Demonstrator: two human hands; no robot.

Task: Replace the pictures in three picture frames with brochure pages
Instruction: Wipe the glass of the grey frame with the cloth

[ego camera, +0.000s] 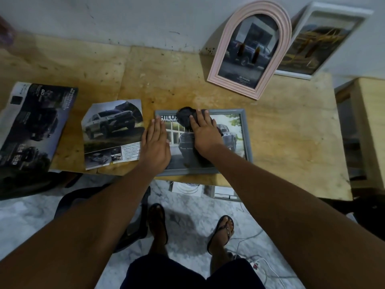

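Grey frame (246, 140) lies flat under our hands: left hand (155, 146) open-palmed on its left edge, right hand (205, 132) pressing a dark cloth (186, 117) with flat fingers.

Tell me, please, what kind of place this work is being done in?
Probably a plain room in a home, or a small workshop corner, not a shop. A worn plywood table stands against a scuffed painted wall, the floor is marble-patterned, and loose cables lie beside the person's sandalled feet.
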